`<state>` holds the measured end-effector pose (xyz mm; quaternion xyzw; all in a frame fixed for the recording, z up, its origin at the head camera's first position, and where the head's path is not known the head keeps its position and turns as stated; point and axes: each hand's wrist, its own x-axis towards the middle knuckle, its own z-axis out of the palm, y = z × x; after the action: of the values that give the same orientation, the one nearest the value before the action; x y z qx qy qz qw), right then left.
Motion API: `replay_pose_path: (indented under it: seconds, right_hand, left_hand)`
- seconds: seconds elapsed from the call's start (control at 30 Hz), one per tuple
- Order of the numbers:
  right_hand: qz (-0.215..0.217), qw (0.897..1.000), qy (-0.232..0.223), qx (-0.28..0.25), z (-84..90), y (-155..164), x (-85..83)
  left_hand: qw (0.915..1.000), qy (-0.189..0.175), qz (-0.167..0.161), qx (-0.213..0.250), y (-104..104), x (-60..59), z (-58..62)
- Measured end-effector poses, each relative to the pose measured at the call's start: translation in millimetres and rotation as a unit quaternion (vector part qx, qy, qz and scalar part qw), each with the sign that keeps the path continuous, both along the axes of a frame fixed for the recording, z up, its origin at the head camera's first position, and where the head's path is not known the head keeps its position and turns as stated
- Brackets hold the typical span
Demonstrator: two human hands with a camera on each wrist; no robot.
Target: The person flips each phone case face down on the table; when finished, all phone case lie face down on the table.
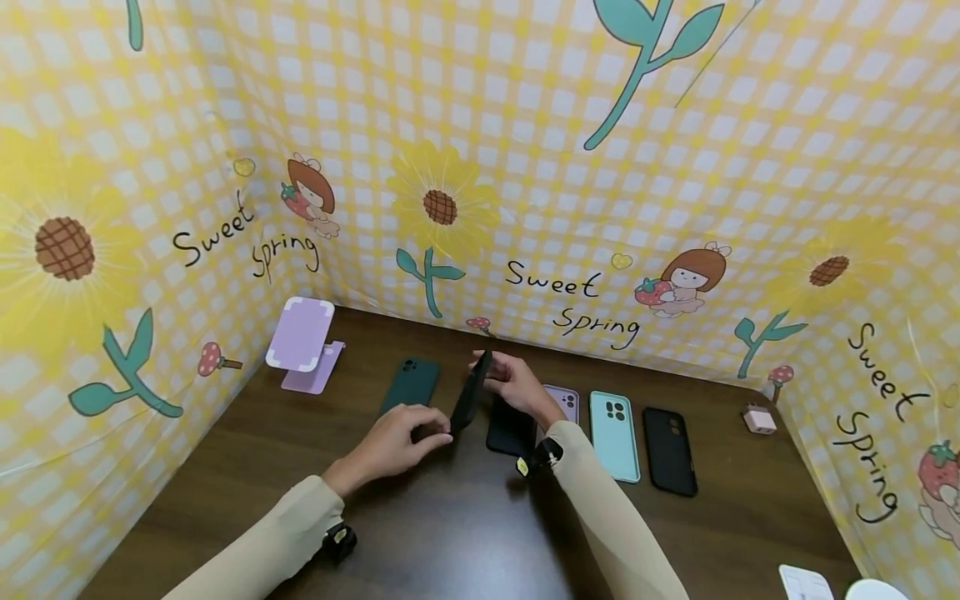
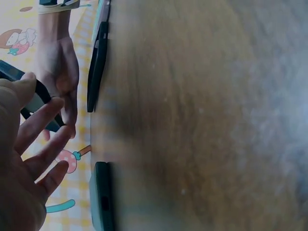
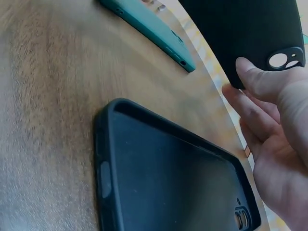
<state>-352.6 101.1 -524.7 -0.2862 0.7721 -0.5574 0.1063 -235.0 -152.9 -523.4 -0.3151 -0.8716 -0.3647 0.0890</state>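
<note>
On the person's side of the raised black phone case (image 1: 472,390), the desk (image 1: 442,517) offers an open stretch; beyond that case, the desk's far edge meets a yellow checked cloth (image 1: 360,242). A second black phone case (image 3: 168,163) lies hollow side up just right of it, a mint phone case (image 1: 615,442) farther right, a dark green phone case (image 1: 416,379) to its left. The left hand's (image 1: 397,437) fingers pinch its near end; the right hand's (image 1: 517,385) grip its far end, thumb beside the camera cutouts.
</note>
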Motion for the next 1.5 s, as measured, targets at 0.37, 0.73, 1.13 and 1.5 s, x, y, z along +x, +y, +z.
replay_pose_path:
  seconds: [0.37,0.73,1.13,1.5]
  right_hand:
    - [-0.034,0.998,0.000,0.051,1.1,5,2.2]
    - [-0.084,0.992,0.019,0.088,5.0,14,1.1]
    - [-0.106,0.991,0.005,0.081,2.3,9,-2.1]
    - [-0.107,0.970,0.064,0.209,-5.1,1,-3.3]
  left_hand:
    - [0.9982,0.026,0.016,-0.052,1,-3.4,4.9]
    - [0.9932,0.049,0.078,-0.071,4,-3.7,-4.8]
    - [0.9820,-0.083,0.151,-0.077,8,-9.0,-3.1]
    - [0.9684,-0.102,0.175,-0.146,21,-19.5,-5.6]
